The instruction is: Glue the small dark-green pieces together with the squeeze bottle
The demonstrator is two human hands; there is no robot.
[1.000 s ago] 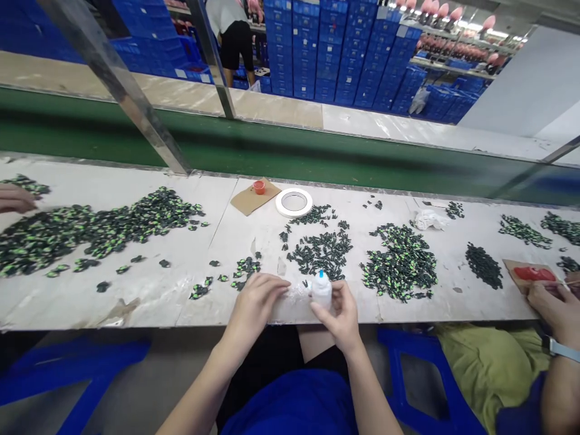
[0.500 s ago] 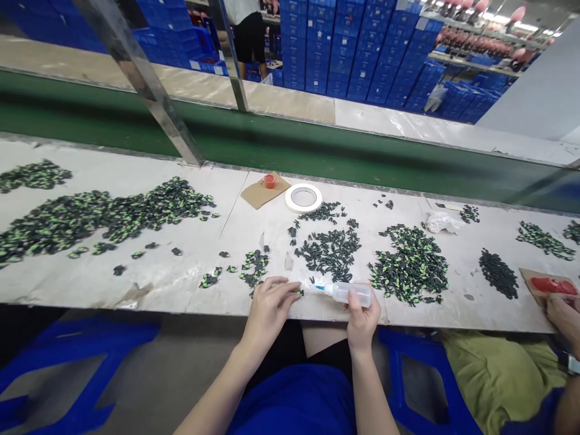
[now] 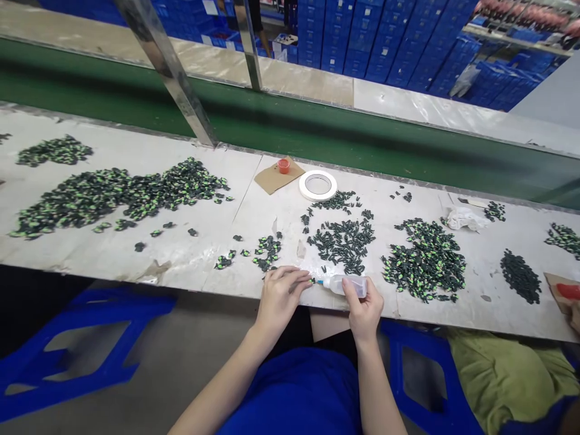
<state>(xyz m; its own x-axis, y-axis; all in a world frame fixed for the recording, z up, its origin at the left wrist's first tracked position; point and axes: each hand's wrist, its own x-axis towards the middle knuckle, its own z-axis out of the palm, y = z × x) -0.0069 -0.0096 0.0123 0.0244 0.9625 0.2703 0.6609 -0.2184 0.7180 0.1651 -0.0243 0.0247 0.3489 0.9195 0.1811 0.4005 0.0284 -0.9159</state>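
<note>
Note a small squeeze bottle [image 3: 336, 284] near the front edge of the table [image 3: 240, 278], tipped onto its side in the right hand [image 3: 366, 309] — nozzle end toward the left hand [image 3: 278, 299]. Cannot tell whether resting on the surface or just above it. Judge it light and soft-walled, apt to give under a modest squeeze, possibly slick if wetted outside. Take hold round the middle of the body, clear of the slender blue tip [image 3: 319, 282].

Find the right fingers wrapped around the rear half of the body. Find the left fingers narrowed to what looks like a pinch on a tiny dark piece [image 3: 313, 280], right by the tip — cannot tell touching from just apart there. Expect the piece to be very light and probably stiff, easily lost from a loose grip; best to take by one end.

Record the bottle as translucent, whitish, smooth, tapering toward the tip. Cannot read fill level. Record the piece as near-black, perhaps with a trace of green, too small for a clear outline. See loose dark pieces [image 3: 347, 244] heaped behind the bottle, farther from the front edge.
</note>
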